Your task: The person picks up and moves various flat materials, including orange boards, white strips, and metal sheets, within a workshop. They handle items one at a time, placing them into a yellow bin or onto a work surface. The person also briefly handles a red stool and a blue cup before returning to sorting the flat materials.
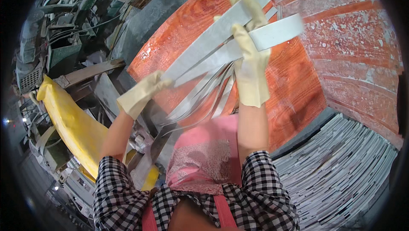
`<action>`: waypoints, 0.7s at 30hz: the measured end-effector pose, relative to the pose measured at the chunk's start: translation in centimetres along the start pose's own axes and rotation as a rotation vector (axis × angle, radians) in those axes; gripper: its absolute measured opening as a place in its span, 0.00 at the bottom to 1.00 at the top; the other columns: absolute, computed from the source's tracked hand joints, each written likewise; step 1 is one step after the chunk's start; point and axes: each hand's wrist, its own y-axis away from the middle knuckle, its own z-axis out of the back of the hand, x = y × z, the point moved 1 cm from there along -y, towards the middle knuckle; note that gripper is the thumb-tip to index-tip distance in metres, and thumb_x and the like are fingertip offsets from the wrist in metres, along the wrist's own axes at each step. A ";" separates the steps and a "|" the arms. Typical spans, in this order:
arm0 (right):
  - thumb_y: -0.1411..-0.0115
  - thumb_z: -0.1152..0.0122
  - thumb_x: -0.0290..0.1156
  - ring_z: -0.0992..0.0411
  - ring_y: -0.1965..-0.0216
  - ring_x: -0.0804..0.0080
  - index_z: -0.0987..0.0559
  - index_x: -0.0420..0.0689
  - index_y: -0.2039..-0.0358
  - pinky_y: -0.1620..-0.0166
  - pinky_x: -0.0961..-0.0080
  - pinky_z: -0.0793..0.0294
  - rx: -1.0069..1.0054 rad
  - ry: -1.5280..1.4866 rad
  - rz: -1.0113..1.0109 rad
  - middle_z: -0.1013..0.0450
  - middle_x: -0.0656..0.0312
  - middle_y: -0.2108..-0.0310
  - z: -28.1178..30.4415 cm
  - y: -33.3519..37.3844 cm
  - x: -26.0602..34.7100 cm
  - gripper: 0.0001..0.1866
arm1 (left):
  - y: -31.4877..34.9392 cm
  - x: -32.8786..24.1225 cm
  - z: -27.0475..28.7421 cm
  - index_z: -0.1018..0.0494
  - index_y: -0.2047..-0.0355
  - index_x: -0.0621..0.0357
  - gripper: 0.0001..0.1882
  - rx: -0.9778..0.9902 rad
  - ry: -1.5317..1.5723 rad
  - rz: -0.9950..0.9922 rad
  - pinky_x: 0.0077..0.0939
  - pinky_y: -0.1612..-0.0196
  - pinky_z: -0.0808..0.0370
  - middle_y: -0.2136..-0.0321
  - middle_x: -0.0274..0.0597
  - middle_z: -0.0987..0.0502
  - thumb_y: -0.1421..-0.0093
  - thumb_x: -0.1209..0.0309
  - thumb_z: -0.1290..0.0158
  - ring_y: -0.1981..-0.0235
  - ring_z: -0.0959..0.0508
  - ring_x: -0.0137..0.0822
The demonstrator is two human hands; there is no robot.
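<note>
Clock positions are taken from the centre of the view, noon at top. At ten o'clock, cluttered green machinery (64, 52) is noted. Just below nine, a yellow cover (72, 122) slants downward to the right. The left hand (145, 90), gloved in cream, is just above nine; its fingers pinch the near ends of two broad pale strips (208, 43). These run from there toward one o'clock, over an orange wood-grained panel (187, 26). Narrow strips (194, 103) trail below them, near the centre. The pink apron (200, 133) is at six. The right hand (253, 60), similarly gloved, is between one and two; its fingers are spread among the broad strips, the lower strip crossing the hand. How firmly they grip cannot be told. At four, thin layered pieces (341, 171) are stacked densely. At two, a worn red-and-white surface (353, 47) shows pale patches.
</note>
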 end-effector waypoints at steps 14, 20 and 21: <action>0.34 0.44 0.21 0.27 0.48 0.65 0.29 0.45 0.36 0.46 0.69 0.27 -0.256 0.268 -0.384 0.29 0.57 0.41 12.1 -10.4 -25.0 0.25 | -5.8 22.4 7.8 0.23 0.57 0.66 0.21 -0.268 -0.269 -0.028 0.32 0.51 0.27 0.67 0.41 0.21 0.30 0.58 0.54 0.61 0.24 0.33; 0.29 0.47 0.33 0.24 0.52 0.55 0.41 0.49 0.29 0.47 0.58 0.22 -0.315 0.183 -0.601 0.30 0.40 0.43 16.3 -1.0 -36.0 0.29 | -9.2 36.7 10.6 0.23 0.50 0.61 0.17 -0.367 -0.419 0.286 0.39 0.55 0.25 0.64 0.53 0.19 0.31 0.63 0.52 0.61 0.18 0.48; 0.28 0.48 0.34 0.23 0.55 0.56 0.40 0.49 0.30 0.48 0.59 0.21 -0.325 0.172 -0.656 0.28 0.40 0.47 17.4 0.0 -34.8 0.29 | -10.8 37.5 10.1 0.23 0.50 0.58 0.18 -0.414 -0.480 0.252 0.41 0.58 0.24 0.65 0.56 0.19 0.31 0.60 0.52 0.62 0.18 0.53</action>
